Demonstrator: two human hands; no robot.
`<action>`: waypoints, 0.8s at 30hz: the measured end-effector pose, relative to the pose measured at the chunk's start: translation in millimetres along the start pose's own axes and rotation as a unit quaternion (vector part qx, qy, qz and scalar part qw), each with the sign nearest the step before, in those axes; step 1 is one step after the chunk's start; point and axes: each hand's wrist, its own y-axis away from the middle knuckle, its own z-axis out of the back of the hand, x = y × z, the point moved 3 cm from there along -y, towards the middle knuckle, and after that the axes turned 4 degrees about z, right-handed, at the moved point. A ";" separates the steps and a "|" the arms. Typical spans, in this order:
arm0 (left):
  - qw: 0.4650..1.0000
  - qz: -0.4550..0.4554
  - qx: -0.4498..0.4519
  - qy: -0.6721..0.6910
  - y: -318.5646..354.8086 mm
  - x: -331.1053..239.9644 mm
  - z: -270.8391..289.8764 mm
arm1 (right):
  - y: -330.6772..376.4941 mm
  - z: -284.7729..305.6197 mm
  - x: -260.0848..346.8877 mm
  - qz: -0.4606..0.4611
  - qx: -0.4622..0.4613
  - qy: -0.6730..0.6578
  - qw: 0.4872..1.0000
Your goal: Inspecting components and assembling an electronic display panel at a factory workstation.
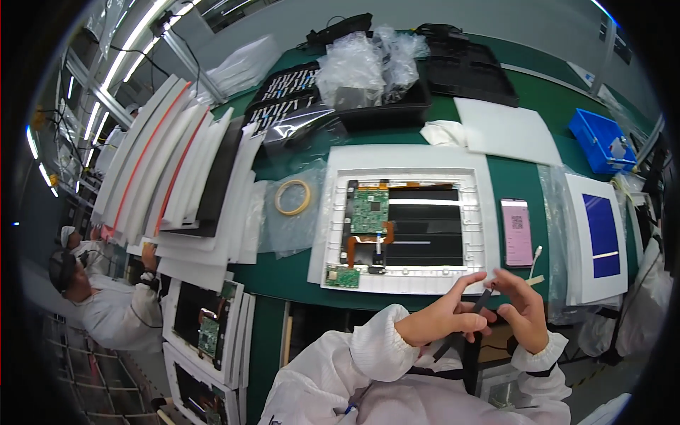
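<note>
My left hand [443, 316] and my right hand [525, 312] meet at the near edge of the table, both pinching a thin dark strip [482, 303] that hangs down toward my lap. Just beyond them lies a white foam tray [404, 159] holding a black display panel [425, 230] with a green circuit board [370, 210] and orange flex cables. A small green board [342, 276] sits at the tray's near left corner.
A roll of amber tape [292, 196] lies left of the tray, a pink-screened phone [517, 231] to its right. White foam sheets [170, 163] stack at left, black trays [382, 106] with plastic bags at back, a blue bin [598, 139] far right. Another person [106, 297] works at lower left.
</note>
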 end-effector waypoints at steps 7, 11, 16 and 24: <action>0.997 0.050 -0.027 -0.061 57.2 -26.6 26.2 | -27.3 -52.1 -16.1 -0.075 0.001 -0.166 0.983; 0.690 -0.169 -0.484 -0.511 125.6 -87.5 96.1 | -19.8 -45.7 -27.1 0.001 -0.189 -0.272 0.944; 0.365 -0.022 -0.533 -0.763 176.2 -72.9 179.6 | -3.8 -35.3 -40.3 0.022 -0.211 -0.290 0.933; 0.359 -0.150 -0.616 -0.685 193.9 -97.3 180.8 | -6.8 -34.6 -40.7 -0.003 -0.225 -0.296 0.928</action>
